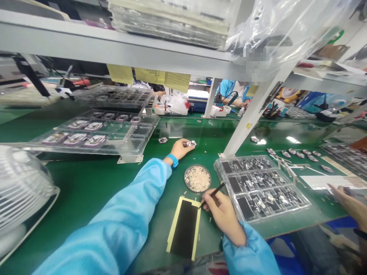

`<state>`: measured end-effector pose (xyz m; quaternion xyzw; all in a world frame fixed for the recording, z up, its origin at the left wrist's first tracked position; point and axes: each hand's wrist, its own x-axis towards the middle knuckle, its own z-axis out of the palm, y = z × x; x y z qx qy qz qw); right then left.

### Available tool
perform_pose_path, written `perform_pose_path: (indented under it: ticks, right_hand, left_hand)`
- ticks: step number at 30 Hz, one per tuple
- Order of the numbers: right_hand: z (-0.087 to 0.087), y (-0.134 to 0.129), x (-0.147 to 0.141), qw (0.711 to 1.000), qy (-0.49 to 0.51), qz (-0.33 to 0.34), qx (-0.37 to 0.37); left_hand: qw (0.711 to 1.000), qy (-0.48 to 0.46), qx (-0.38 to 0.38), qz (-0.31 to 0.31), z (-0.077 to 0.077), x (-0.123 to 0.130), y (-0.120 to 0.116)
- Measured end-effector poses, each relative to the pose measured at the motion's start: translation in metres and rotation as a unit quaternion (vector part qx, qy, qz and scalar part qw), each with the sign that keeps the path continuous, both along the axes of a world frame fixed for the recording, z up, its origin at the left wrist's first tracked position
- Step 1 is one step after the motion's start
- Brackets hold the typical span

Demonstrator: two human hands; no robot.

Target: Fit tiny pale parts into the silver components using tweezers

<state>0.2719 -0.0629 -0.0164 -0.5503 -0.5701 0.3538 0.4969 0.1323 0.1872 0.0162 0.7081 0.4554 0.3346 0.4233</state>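
Note:
My left hand (180,148), reaching forward over the green bench, pinches a small white and dark part (191,143) that looks like the pieces in the clear tray at the left. Black tweezers (217,189) are gripped in my right hand (219,210). Their tip points down at the upper right corner of a black sheet with pale yellow edges (183,225); I cannot tell whether it touches. Between my hands stands a round dish of small beige bits (197,178). A similar small part (163,140) lies just left of my left hand.
Beside my right hand sits a clear compartment tray (222,168) of small dark and silver parts. Raised clear trays (126,147) and a white fan (23,194) stand at the left. A shelf post (248,118) rises ahead. Another person's hand (348,200) works at the right.

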Motion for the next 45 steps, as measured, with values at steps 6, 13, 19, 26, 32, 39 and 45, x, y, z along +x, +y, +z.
perform_pose_path:
  ticks: [6, 13, 19, 26, 32, 39, 45]
  right_hand:
    - [0.004, 0.000, -0.003, 0.993, -0.113, -0.002, 0.042]
    - [0.002, 0.009, -0.010, 0.996, 0.030, -0.071, 0.054]
    - [-0.006, 0.018, -0.024, 0.997, 0.069, -0.012, -0.014]
    - [-0.010, 0.019, -0.023, 0.997, 0.078, -0.015, -0.021]
    - [-0.005, 0.018, -0.025, 0.996, 0.086, -0.014, -0.019]
    - [0.007, 0.006, -0.024, 0.994, 0.065, -0.039, 0.076]
    - [0.011, 0.002, -0.027, 0.988, -0.025, 0.007, 0.153]
  left_hand:
    - [0.977, -0.112, -0.160, -0.088, -0.005, -0.077, -0.098]
    - [0.944, -0.102, -0.260, -0.178, -0.003, -0.113, -0.161]
    - [0.974, -0.034, -0.120, -0.188, -0.008, -0.109, -0.176]
    - [0.983, 0.014, -0.060, -0.170, -0.014, -0.105, -0.177]
    - [0.985, 0.096, -0.012, -0.140, -0.011, -0.103, -0.180]
    - [0.989, 0.124, 0.001, -0.081, -0.007, -0.094, -0.185]
    - [0.989, 0.119, -0.001, -0.084, -0.015, -0.094, -0.182]
